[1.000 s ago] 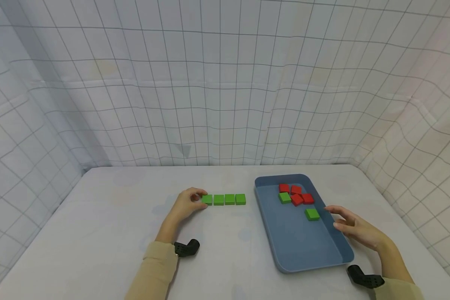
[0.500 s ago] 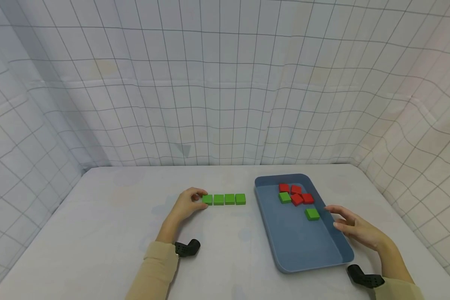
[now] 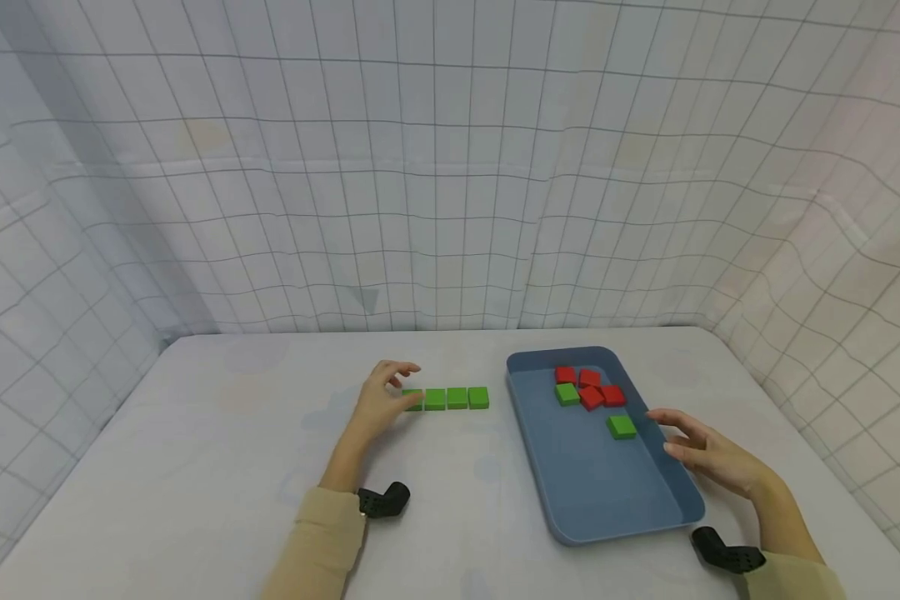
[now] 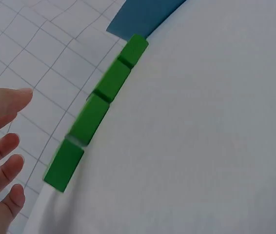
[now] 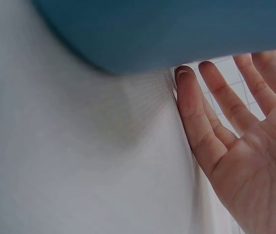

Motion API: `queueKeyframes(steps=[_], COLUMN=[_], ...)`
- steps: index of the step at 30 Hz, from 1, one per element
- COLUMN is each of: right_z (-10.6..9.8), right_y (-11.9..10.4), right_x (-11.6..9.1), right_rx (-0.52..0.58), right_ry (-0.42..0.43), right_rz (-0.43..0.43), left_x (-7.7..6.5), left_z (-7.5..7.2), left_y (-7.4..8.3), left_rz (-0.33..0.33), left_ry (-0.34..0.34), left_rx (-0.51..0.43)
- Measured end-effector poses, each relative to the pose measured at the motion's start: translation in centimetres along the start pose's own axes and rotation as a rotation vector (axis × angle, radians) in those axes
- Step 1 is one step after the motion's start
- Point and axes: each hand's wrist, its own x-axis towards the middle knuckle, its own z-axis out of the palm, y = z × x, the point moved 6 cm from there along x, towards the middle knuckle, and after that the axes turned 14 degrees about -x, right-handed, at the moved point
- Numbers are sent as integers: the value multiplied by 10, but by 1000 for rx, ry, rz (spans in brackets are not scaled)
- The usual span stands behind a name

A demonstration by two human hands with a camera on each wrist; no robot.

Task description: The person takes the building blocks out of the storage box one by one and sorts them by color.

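Observation:
Several green square blocks (image 3: 435, 399) stand in a straight row on the white table, left of a blue tray (image 3: 596, 492). My left hand (image 3: 378, 407) is at the row's left end, thumb and fingers spread, overlapping the leftmost block in the head view. From the left wrist, a gap shows between the fingers and that end block (image 4: 64, 165), and nothing is held. My right hand (image 3: 720, 458) rests beside the tray's right wall, fingers relaxed. In the right wrist view its fingertips (image 5: 184, 75) are right at the tray's edge.
Inside the tray, several red blocks (image 3: 612, 396) are bunched near the back with a green block (image 3: 567, 394) among them. Another green block (image 3: 622, 427) lies closer to the right wall. A white grid-patterned curtain (image 3: 450, 208) surrounds the table's back and sides.
My left hand has let go of the leftmost green block, its fingers spreading and lifting slightly. The row stays in place. My right hand keeps its place by the tray.

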Motion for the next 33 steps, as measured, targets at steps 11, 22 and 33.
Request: queueKeyframes(steps=[11,22,33], right_z=[0,1,1], right_y=[-2,-3,-2], right_x=[0,0,0], right_rx=[5,55,76], right_ry=[1,-4,-19], right_rz=[7,3,-12], left_x=[10,15,15], left_z=[48,100,138], left_y=[40,61,98], left_rz=[111,117,126], left_ry=[-99,-231,-320], left_rx=[-113,-157,-239])
